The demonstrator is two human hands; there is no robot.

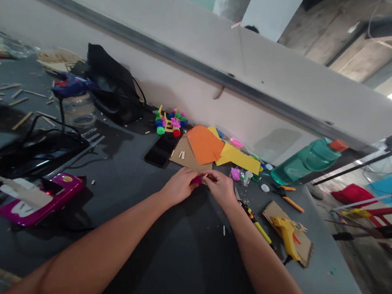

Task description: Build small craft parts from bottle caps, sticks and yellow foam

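Observation:
In front of the table's middle, my left hand (179,186) is closed on a small magenta piece (196,180), mostly covered by the fingers. Close beside it, my right hand (222,188) pinches a short pale stick (206,176) against or just above that piece; contact is too small to make out. Beyond the hands, short stick pieces (181,155) lie on a cardboard piece (189,159), next to orange paper (205,144) and yellow paper (240,159). A small model of colourful caps and yellow sticks (169,123) stands behind a black phone (162,150).
To the right lie a yellow glue gun (287,237) on cardboard, a yellow-handled tool (260,231), orange-handled pliers (292,204) and a teal bottle (304,162). A magenta power strip (65,188), a blue glue gun (75,85) and a black bag (114,84) are left.

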